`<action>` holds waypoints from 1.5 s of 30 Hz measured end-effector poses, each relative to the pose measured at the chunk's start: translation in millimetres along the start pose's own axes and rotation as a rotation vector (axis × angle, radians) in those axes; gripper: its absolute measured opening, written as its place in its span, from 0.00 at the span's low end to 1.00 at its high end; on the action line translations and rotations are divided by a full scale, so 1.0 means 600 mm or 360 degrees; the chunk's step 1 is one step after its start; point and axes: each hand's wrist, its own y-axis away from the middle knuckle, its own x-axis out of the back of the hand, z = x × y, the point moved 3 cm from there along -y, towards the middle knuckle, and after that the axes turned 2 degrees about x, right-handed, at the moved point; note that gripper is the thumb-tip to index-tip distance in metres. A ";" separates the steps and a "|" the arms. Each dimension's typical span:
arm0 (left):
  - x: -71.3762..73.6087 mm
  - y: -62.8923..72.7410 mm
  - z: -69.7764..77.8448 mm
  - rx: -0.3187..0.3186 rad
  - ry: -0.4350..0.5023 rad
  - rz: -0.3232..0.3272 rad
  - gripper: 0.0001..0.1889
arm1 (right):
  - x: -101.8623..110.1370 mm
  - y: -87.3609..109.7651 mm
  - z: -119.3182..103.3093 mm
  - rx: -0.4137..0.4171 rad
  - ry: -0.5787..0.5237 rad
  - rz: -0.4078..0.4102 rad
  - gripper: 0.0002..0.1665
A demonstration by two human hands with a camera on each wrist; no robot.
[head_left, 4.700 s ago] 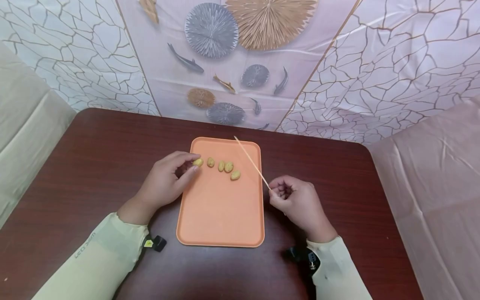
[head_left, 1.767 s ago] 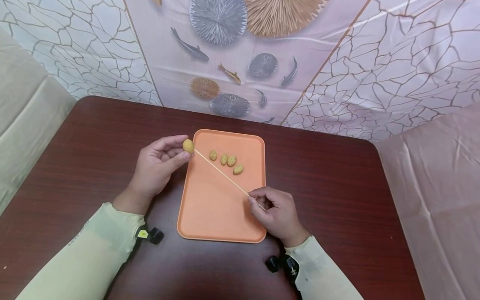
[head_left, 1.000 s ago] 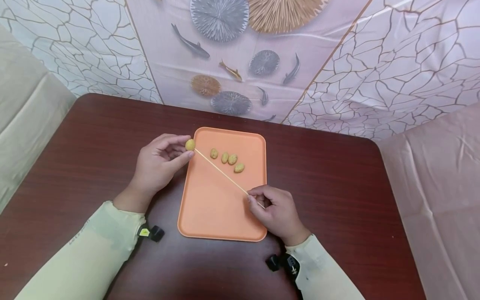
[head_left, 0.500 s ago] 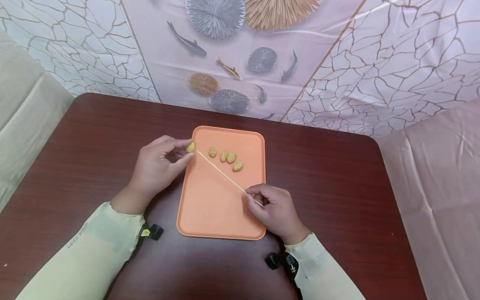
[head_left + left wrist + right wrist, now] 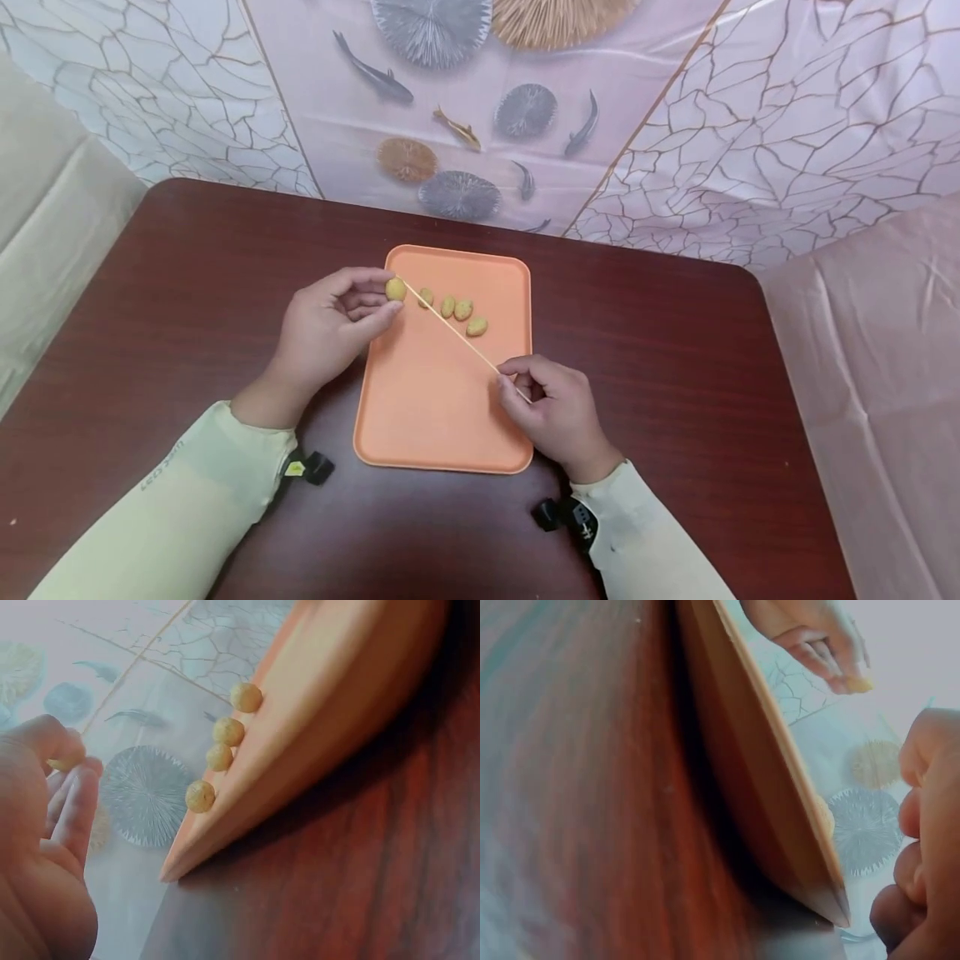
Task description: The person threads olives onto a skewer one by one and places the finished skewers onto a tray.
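Observation:
In the head view my left hand [image 5: 322, 329] pinches a small yellow-brown oval ball, like a baby potato [image 5: 396, 289], between thumb and fingertips above the tray's far left part. My right hand [image 5: 555, 408] pinches a thin bamboo skewer [image 5: 453, 330] near its lower end, over the tray's right edge. The skewer slants up and left across the tray. Its tip overlaps the ball's upper edge beside my left index fingertip. Several similar potato-like balls [image 5: 476, 326] lie on the orange tray [image 5: 438, 417]. In the left wrist view, fingers mostly cover the held ball [image 5: 66, 762].
The shallow tray rests on a dark red-brown wooden table [image 5: 645, 333]. A patterned cloth [image 5: 480, 117] hangs behind the table, with plain fabric [image 5: 885, 358] at the right side. A black wrist camera [image 5: 318, 468] sits below the left hand.
Left hand has lifted a potato-like ball off the tray. Right hand has moved left, swinging the skewer across to it. Lately the ball shifted slightly right and the skewer tip rose.

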 end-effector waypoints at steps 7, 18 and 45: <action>0.003 -0.007 0.003 0.0066 0.0515 -0.0010 0.24 | 0.001 0.002 0.004 0.0043 -0.0189 0.0058 0.10; 0.015 -0.009 -0.009 0.0066 0.0657 0.0084 0.24 | -0.006 0.003 0.007 0.0100 -0.0190 0.0006 0.11; 0.021 -0.009 -0.008 -0.0085 0.0596 0.0065 0.28 | -0.005 0.003 0.011 0.0096 -0.0218 -0.0004 0.09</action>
